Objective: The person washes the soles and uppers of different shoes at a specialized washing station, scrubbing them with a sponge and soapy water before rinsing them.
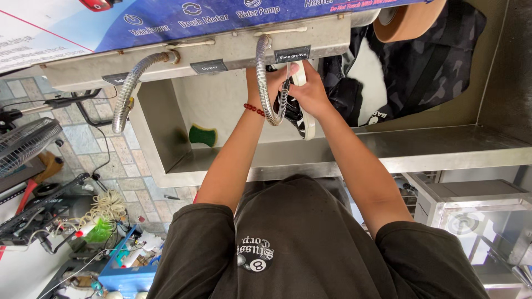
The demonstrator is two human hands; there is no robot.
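Both my hands are up in a steel sink [160, 138], holding a black and white shoe [303, 123] by its white sole. My left hand [270, 83], with a red bead bracelet at the wrist, grips the shoe's left side behind a flexible metal hose [265, 83] that hangs in a loop from the panel above. My right hand [311, 91] clasps the shoe from the right. The shoe stands on edge, toe pointing down into the basin. Part of its upper is hidden by the hose and my fingers.
A green sponge [202, 134] lies in the sink's left corner. A second metal hose [132, 83] curves down at the left. Dark patterned clothing [426, 66] and a brown tape roll [407, 19] sit right. A steel counter [443, 147], a fan [25, 141] and floor clutter [130, 260] surround me.
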